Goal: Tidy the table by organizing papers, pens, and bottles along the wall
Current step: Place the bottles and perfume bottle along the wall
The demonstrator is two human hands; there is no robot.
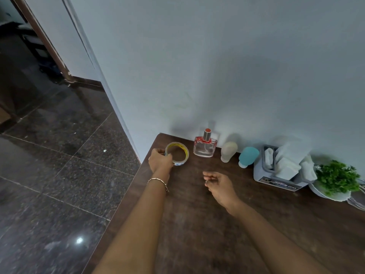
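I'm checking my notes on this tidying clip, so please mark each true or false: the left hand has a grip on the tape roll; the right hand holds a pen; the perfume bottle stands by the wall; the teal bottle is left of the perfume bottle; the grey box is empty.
1. The left hand has a grip on the tape roll. True.
2. The right hand holds a pen. False: it holds nothing, its fingers relaxed over the table.
3. The perfume bottle stands upright by the wall. True.
4. The teal bottle is left of the perfume bottle. False: it is to the right, between the cream bottle and the grey box.
5. The grey box is empty. False: it holds white papers.
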